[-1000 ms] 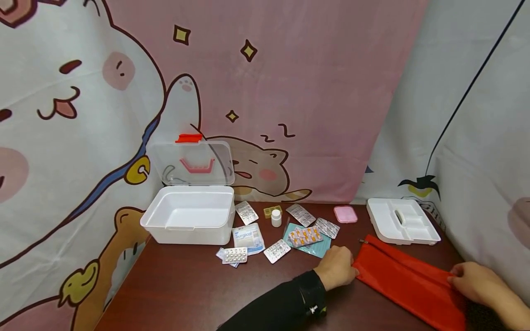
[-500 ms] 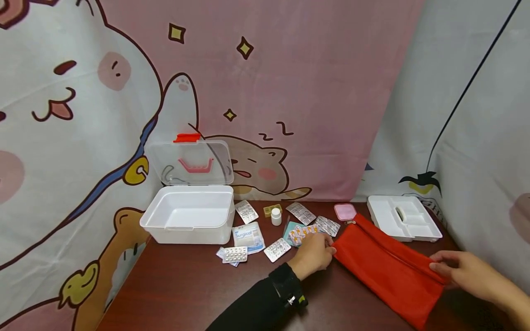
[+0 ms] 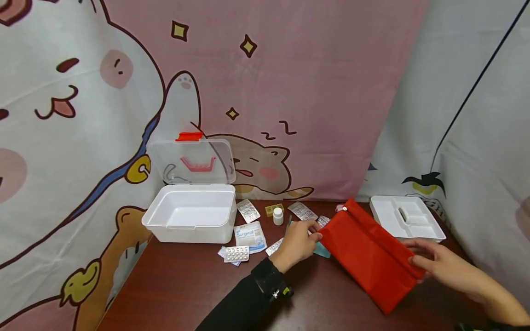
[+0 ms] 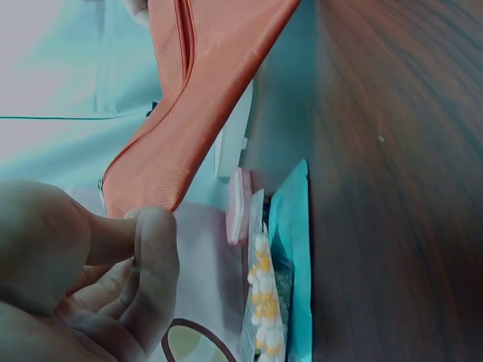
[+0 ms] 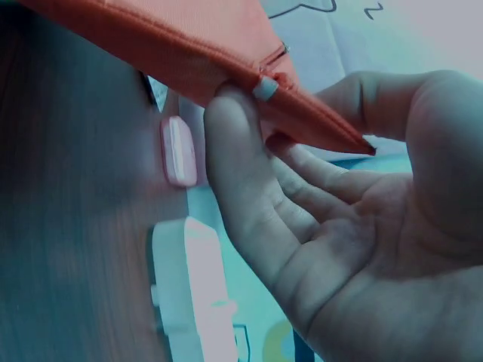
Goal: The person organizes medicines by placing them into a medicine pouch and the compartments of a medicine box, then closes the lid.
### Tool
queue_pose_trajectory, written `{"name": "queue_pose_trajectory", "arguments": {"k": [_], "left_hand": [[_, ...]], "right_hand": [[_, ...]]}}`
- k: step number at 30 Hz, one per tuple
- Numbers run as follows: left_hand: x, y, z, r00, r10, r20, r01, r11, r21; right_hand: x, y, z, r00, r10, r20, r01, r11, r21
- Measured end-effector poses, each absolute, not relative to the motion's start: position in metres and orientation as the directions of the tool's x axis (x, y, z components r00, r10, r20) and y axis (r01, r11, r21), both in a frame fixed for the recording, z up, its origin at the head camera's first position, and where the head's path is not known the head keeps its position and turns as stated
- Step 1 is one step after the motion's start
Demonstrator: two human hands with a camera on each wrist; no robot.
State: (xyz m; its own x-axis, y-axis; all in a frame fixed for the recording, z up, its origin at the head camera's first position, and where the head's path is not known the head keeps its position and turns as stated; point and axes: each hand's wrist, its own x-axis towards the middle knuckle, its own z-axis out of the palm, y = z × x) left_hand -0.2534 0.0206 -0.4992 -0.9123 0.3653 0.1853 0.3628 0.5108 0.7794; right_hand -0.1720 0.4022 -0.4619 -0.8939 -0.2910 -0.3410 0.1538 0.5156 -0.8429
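Note:
A red zippered pouch point(image 3: 368, 255) is held up off the table between both hands, slanting down to the right in the head view. My left hand point(image 3: 297, 243) pinches its left corner between thumb and fingers; the left wrist view shows the pinched pouch point(image 4: 189, 128) close up. At the opposite end my right hand point(image 3: 443, 266) grips the edge, thumb on one side and fingers on the other, as the right wrist view of the pouch point(image 5: 204, 45) shows. Behind the pouch and left hand, a teal packet point(image 3: 321, 250) and an orange-and-white blister pack point(image 4: 266, 302) are partly hidden.
An open white box point(image 3: 188, 214) with its clear lid raised stands at the left. Blister packs point(image 3: 237, 253), a surgical packet point(image 3: 250, 236) and a white bottle point(image 3: 278, 216) lie mid-table. A white divided tray point(image 3: 430, 220) and a pink case point(image 5: 179, 151) are at the back right.
Both hands have lifted the pouch and carried it left and away from the table's front. It now covers most of the pink case and part of the teal packet.

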Motion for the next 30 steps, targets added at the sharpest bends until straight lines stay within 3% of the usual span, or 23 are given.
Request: {"name": "queue_pose_trajectory", "arguments": {"k": [14, 25, 30], "left_hand": [[-0.259, 0.001, -0.509, -0.893, 0.395, 0.216, 0.391, 0.442, 0.807], [-0.265, -0.002, -0.522, -0.912, 0.340, 0.228, 0.388, 0.539, 0.748], [-0.269, 0.001, -0.522, -0.913, 0.324, 0.248, 0.401, 0.599, 0.693]], "right_hand": [[-0.187, 0.364, -0.447, -0.897, -0.279, -0.342, 0.103, 0.620, -0.777], [-0.186, 0.329, -0.446, -0.944, -0.324, -0.067, -0.196, 0.710, -0.676], [-0.185, 0.322, -0.440, -0.945, -0.306, -0.118, -0.128, 0.675, -0.727]]}}
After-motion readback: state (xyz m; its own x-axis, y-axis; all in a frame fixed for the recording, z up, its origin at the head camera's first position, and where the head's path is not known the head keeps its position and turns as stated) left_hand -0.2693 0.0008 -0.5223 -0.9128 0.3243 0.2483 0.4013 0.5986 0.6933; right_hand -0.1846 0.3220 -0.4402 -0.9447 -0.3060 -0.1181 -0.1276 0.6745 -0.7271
